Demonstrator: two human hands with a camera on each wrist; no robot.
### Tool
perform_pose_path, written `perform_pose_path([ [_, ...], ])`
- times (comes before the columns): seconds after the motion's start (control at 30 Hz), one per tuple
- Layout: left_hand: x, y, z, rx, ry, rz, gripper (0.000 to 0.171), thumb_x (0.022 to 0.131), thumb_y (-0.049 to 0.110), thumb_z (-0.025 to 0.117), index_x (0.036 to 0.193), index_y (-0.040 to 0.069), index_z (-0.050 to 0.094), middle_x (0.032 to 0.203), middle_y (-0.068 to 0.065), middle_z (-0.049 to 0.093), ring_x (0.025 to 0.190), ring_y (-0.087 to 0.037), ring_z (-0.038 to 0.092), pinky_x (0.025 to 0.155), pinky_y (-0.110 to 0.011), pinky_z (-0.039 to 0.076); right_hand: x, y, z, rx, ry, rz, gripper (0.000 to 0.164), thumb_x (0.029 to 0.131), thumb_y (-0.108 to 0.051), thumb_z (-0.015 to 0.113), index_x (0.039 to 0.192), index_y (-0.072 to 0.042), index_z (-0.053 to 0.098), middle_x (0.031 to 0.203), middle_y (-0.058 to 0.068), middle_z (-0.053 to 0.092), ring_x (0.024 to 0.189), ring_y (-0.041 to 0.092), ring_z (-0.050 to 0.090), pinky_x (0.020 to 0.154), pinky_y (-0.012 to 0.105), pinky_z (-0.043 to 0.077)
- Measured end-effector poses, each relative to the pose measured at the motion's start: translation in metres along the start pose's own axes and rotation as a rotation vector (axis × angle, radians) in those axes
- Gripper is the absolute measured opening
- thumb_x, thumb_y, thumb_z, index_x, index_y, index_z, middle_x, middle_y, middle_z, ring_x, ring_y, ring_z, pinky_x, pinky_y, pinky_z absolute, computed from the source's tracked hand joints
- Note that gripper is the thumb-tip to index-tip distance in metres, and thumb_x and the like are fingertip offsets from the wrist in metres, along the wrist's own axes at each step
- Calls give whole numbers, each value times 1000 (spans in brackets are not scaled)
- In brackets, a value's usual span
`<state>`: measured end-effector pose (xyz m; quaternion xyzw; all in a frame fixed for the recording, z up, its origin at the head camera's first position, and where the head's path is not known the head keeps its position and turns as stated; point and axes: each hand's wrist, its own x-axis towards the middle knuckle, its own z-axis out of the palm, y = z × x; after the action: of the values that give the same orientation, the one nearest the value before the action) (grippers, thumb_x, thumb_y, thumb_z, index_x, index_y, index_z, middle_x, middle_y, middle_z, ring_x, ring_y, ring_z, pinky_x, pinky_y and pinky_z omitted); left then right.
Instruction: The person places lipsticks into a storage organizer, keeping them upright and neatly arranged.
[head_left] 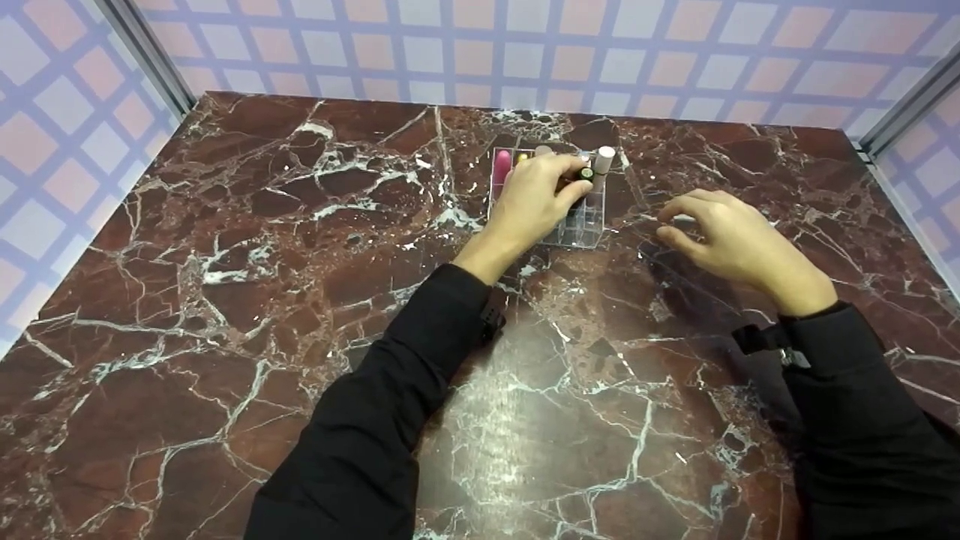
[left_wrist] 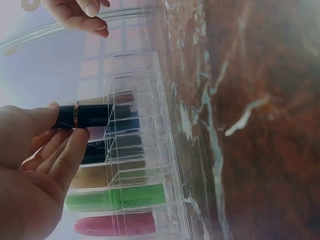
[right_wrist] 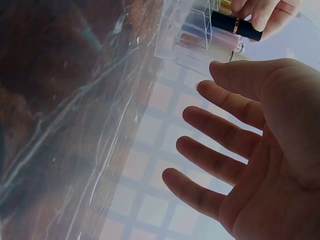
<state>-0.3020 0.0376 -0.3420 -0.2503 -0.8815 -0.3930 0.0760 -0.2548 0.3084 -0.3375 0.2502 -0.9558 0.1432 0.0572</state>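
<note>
My left hand pinches a black lipstick tube with a gold band between thumb and fingers. The tube's far end overlaps a compartment of the clear plastic organizer in the left wrist view. Around it in the organizer stand a pink tube, a green tube and another black tube. A white-capped tube rises at the organizer's back right. To the right of the organizer my right hand hovers over the table, its fingers spread and holding nothing.
The organizer stands on a dark red marbled tabletop, toward its far side. Front compartments of the organizer show no tubes. Checkered panels with metal corner posts border the table at the back and sides.
</note>
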Motion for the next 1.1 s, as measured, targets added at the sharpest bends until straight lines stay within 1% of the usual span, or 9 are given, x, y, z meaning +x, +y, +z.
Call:
perform_pose_path([
  [0.2,1,-2,3,23,-21,-9,24,102,22,67,121,7,73,118,-7,75,100,-16,70,94,-21,52,-3,4,3,-3,-4,2,27,101,-21,68,121,-2,68,126,24,66,121,46,58,104,65,42],
  [0.33,0,-4,5,21,-21,-35,27,102,22,67,125,8,72,122,-6,74,102,-14,70,96,-20,51,-2,6,5,-16,-26,8,32,102,-22,67,125,-1,66,129,24,65,122,46,58,105,65,42],
  [0.43,0,-3,7,-4,-13,-68,28,102,21,67,128,9,71,123,-5,74,103,-13,70,96,-19,51,-3,7,5,-21,-98,20,41,103,-26,66,135,0,61,138,26,59,128,49,54,108,68,38],
  [0.57,-1,-1,8,-18,11,-88,24,102,20,68,122,9,74,117,-4,76,97,-13,71,91,-19,53,-4,9,5,-26,-218,38,54,104,-33,64,146,0,53,152,29,46,137,53,43,112,71,31],
  [0.73,-1,2,9,-21,27,-107,22,102,20,68,119,9,75,115,-4,77,92,-13,71,88,-19,54,-4,12,7,-24,-296,37,57,104,-35,65,146,1,53,154,31,41,137,55,42,113,69,31],
  [0.8,-1,3,9,-28,28,-121,22,102,21,68,120,9,75,115,-5,77,88,-12,72,84,-19,55,-5,13,8,-29,-328,35,59,102,-36,66,145,2,54,153,33,42,136,57,42,112,70,32],
  [0.9,-2,5,8,-34,26,-148,22,102,21,68,118,8,75,111,-7,77,77,-10,69,71,-18,55,-6,14,9,-33,-373,39,61,101,-36,68,145,4,53,152,35,41,135,58,41,111,72,32],
  [1.0,-5,6,5,-13,18,-170,21,103,23,67,114,7,76,98,-7,78,60,-7,60,55,-18,50,-7,13,9,-34,-396,53,63,101,-36,68,147,3,51,154,35,38,136,59,40,111,72,31],
  [1.1,-10,7,-1,40,5,-171,23,104,26,65,110,7,75,89,-6,75,51,-6,49,48,-19,44,-8,13,9,-31,-390,52,63,101,-36,68,148,3,50,154,35,38,135,59,40,111,72,32],
])
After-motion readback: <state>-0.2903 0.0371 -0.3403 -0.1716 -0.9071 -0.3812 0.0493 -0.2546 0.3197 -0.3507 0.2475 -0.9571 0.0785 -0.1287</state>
